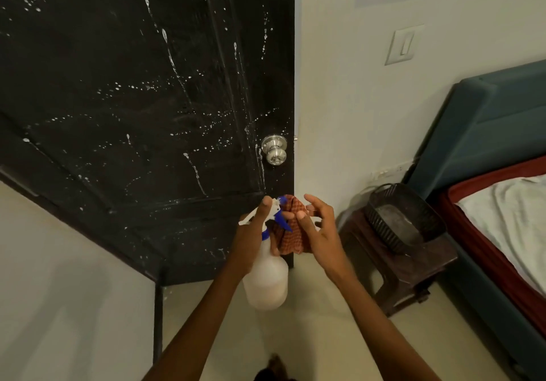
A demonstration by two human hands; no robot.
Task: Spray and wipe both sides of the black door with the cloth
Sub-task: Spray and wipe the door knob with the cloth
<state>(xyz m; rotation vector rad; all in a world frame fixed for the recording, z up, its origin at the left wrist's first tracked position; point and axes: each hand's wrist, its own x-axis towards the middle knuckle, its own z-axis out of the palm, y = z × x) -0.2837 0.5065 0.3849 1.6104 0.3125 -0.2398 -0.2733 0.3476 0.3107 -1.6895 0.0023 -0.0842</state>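
The black door fills the upper left, its face speckled with white spray drops and runs. A silver knob sits near its right edge. Below the knob, my left hand grips the neck of a white spray bottle with a blue and white trigger head. A red checked cloth is bunched between both hands. My right hand pinches the cloth with thumb and fingertips, the other fingers spread.
A dark plastic stool with a black basket on it stands against the wall at right. Beyond it is a bed with a teal headboard. A light switch is on the white wall. Pale floor lies below.
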